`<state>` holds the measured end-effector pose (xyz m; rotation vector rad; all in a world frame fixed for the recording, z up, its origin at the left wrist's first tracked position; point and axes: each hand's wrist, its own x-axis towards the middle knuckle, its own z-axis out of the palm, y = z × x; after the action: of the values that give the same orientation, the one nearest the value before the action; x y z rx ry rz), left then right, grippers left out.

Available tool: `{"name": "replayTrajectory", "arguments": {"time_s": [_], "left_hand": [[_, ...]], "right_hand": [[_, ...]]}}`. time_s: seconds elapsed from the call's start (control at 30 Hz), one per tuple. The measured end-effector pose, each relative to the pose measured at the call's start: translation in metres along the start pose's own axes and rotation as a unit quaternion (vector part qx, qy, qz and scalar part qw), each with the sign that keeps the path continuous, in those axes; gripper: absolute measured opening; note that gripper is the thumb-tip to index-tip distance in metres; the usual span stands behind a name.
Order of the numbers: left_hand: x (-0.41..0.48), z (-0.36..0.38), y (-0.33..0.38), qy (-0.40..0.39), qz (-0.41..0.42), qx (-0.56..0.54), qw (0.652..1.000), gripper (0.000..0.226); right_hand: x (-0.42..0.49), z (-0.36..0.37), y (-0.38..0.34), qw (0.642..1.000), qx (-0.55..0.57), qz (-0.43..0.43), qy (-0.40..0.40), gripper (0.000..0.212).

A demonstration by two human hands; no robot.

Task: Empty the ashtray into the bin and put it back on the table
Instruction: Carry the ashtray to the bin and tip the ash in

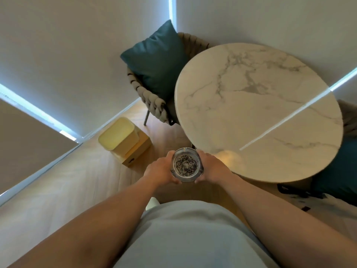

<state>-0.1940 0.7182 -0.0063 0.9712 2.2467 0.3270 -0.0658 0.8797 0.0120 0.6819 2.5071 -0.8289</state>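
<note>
A round glass ashtray (186, 165) with dark ash in its bowl is held level in front of my body, over the wooden floor. My left hand (161, 170) grips its left side and my right hand (211, 167) grips its right side. The round white marble table (258, 111) stands just to the right of the ashtray, its top bare. A pale yellow bin (119, 135) with its lid down sits on the floor to the left, beside the wall.
A woven chair (152, 101) with a teal cushion (156, 62) stands behind the table by the wall. A wooden box (138, 151) sits against the bin. Another teal cushion (336, 171) lies at the right, under the table's edge. Roller blinds cover the windows.
</note>
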Motion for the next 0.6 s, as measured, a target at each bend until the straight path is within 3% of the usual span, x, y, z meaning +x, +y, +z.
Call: {"name": "replayTrajectory", "arguments": {"time_s": [0.47, 0.6], "left_hand": [[-0.033, -0.069, -0.149, 0.070, -0.081, -0.077, 0.991, 0.115], [-0.043, -0.077, -0.177, 0.080, -0.106, -0.088, 0.987, 0.118]], "right_hand": [[0.092, 0.034, -0.157, 0.994, -0.054, -0.092, -0.037, 0.104], [0.109, 0.042, -0.187, 0.990, -0.074, -0.106, -0.050, 0.110]]}}
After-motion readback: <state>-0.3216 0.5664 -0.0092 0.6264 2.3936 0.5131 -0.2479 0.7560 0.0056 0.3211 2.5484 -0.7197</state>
